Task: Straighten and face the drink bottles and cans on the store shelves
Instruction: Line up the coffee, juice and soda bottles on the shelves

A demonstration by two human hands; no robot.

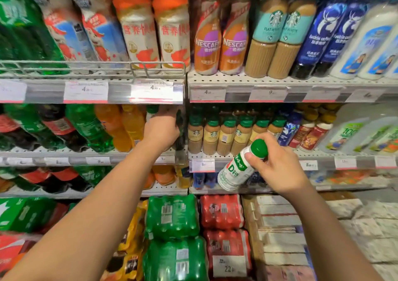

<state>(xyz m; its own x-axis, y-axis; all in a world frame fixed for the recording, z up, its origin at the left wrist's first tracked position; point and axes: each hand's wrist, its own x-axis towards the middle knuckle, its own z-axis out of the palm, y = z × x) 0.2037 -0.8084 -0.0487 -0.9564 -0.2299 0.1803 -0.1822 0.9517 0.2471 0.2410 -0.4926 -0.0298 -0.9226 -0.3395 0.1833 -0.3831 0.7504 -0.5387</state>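
Note:
My right hand (277, 168) grips a white bottle with a green cap (237, 168) by its neck, tilted, in front of the second shelf. My left hand (161, 130) reaches into the second shelf on the left bay, its fingers curled round a dark bottle (179, 127) at the bay's right end; a green-capped bottle (152, 109) stands just behind. Orange soda bottles (120, 125) stand left of that hand. Small Starbucks bottles (217, 134) line the shelf to the right.
The top shelf (258, 80) carries Nescafe, Starbucks and blue coffee bottles. Green and cola bottles fill the left shelves. Shrink-wrapped green packs (172, 216) and red packs (221, 211) sit on the floor level, with cartons (277, 227) to the right.

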